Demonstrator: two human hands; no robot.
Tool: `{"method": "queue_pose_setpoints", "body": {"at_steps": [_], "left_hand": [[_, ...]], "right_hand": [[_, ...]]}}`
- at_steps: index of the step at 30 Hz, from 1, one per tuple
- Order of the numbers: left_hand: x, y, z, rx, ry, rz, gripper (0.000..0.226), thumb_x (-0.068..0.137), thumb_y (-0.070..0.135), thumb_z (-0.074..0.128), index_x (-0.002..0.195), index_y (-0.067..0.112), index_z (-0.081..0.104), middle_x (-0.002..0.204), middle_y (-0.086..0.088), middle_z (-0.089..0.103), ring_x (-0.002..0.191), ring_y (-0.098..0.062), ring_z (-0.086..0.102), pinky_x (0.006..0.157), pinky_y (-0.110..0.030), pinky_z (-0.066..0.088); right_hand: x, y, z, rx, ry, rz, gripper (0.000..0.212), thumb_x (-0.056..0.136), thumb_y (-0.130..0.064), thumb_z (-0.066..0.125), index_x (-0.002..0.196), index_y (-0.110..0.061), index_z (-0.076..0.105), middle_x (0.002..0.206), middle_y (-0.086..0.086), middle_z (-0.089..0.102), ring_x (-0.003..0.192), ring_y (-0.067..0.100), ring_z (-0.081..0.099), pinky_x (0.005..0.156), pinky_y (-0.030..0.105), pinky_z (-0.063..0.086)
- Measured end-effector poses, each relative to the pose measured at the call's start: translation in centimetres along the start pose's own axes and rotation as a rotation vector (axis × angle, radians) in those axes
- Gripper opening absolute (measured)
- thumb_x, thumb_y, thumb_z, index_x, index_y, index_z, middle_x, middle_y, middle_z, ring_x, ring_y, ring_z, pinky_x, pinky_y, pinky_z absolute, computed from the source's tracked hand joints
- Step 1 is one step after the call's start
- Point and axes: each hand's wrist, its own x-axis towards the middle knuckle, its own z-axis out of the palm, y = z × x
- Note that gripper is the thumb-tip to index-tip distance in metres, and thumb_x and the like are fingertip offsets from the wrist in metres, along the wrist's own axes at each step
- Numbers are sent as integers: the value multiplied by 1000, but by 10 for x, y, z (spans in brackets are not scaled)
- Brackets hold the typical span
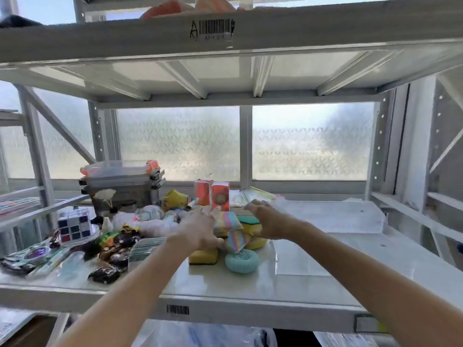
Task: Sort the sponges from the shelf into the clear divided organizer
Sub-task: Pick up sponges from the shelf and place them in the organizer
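Sponges: a pile in the middle of the shelf, with a striped sponge on top, a second striped one below it, a green-topped yellow sponge to the right, a yellow sponge in front on the left, and a round teal scrubber in front.
Organizer: a clear tray, hard to make out, lies on the shelf just right of the pile.
Left hand: reaches in at the left side of the pile, fingers spread wide; whether they touch the striped sponge cannot be told.
Right hand: over the right side of the pile, fingers spread wide, covering part of the green-topped sponge; no grip is visible.
Behind the pile: two orange boxes standing upright.
Left part of the shelf: a puzzle cube, toy cars, stacked clear containers.
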Motion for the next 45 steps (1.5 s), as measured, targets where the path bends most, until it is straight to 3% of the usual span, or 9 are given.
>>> {"method": "queue_pose_setpoints", "body": {"at_steps": [10, 15, 18, 25, 32, 37, 40, 42, 45], "left_hand": [[10, -8, 24, -100, 126, 61, 50, 94, 26, 49, 142, 14, 41, 139, -7, 52, 126, -27, 50, 101, -41, 47], [11, -19, 5, -318, 293, 39, 15, 97, 22, 45, 101, 22, 60, 91, -6, 66, 80, -28, 66, 67, -37, 53], [17, -27, -26, -388, 476, 26, 20, 97, 27, 47, 93, 14, 62, 79, -3, 58, 64, -22, 60, 59, -31, 49], [52, 31, -96, -479, 500, 132, 24, 90, 13, 56, 109, 0, 55, 103, -20, 64, 95, -36, 62, 81, -43, 49], [123, 122, -84, -589, 18, 189, 28, 88, 0, 43, 115, 4, 48, 109, -19, 60, 96, -31, 58, 71, -32, 44], [162, 156, -38, -615, -94, 163, 59, 92, 9, 36, 149, 20, 25, 143, -20, 43, 124, -37, 49, 103, -42, 44], [174, 159, -17, -413, -65, 132, 65, 96, 24, 42, 153, 29, 11, 159, -20, 17, 144, -40, 23, 118, -55, 21], [170, 151, -16, -287, 2, 106, 74, 96, 30, 47, 154, 29, 2, 162, -15, 3, 149, -36, 6, 118, -53, 10], [154, 116, -25, -227, 132, 87, 70, 92, 25, 53, 153, 20, 19, 155, -15, 23, 144, -34, 23, 113, -49, 27]], "right_hand": [[25, -10, 42, -176, -41, 185, 42, 82, -22, 65, 118, -5, 51, 114, 16, 62, 111, 32, 58, 89, 40, 48], [27, 5, 26, -80, 123, 152, 20, 80, -3, 52, 94, -7, 66, 97, 17, 68, 91, 35, 66, 73, 39, 53], [23, 11, -4, 88, 287, 121, 9, 77, -10, 58, 82, -9, 65, 82, 14, 67, 76, 31, 64, 60, 36, 48], [-27, 98, -104, 285, 520, 291, 31, 74, -22, 58, 104, -14, 64, 98, 12, 69, 88, 28, 62, 79, 38, 51], [-59, 199, -114, 117, 270, 486, 37, 95, -11, 38, 121, -16, 63, 119, 22, 56, 102, 33, 50, 84, 36, 38], [-41, 233, -84, 64, 90, 614, 44, 97, -17, 29, 126, -28, 60, 139, 15, 50, 132, 34, 35, 110, 49, 28], [-33, 244, -60, -20, -20, 636, 43, 93, -22, 38, 130, -35, 55, 149, 5, 43, 138, 29, 31, 115, 51, 21], [-33, 237, -52, -110, 64, 590, 48, 90, -21, 46, 137, -30, 48, 151, 4, 40, 141, 27, 28, 116, 49, 20], [-36, 194, -50, -76, 406, 398, 44, 84, -13, 56, 127, -17, 57, 135, 8, 55, 125, 30, 49, 102, 44, 41]]}}
